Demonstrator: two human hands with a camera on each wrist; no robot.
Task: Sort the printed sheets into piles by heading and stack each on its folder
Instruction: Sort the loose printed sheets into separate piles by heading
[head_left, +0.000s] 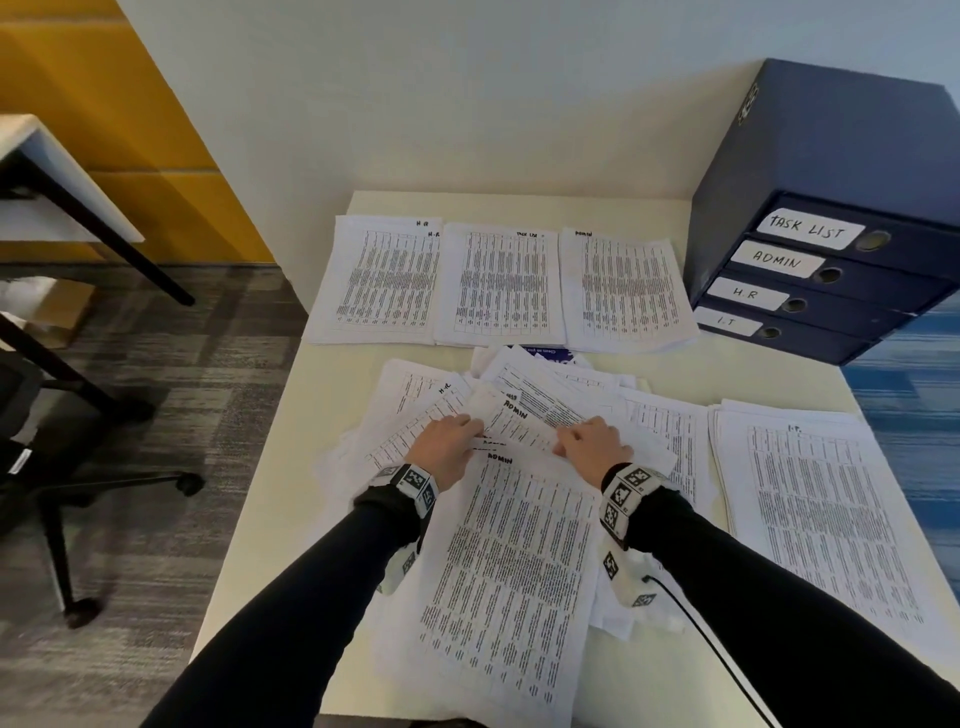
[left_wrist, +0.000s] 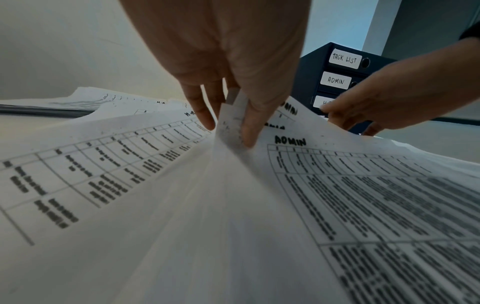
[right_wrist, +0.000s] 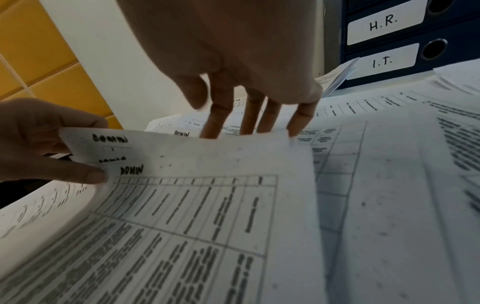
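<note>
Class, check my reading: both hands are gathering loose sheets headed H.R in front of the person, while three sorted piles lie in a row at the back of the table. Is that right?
Not quite. The sheets that the left hand and right hand hold are headed ADMIN, not H.R; both wrist views show that heading on them. The rest stands: the head view shows three sorted piles in a row at the back of the table.

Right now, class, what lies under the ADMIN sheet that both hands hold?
Under the ADMIN sheet held by the left hand and right hand: more ADMIN-headed sheets and loose sheets. The table beneath is covered.
</note>
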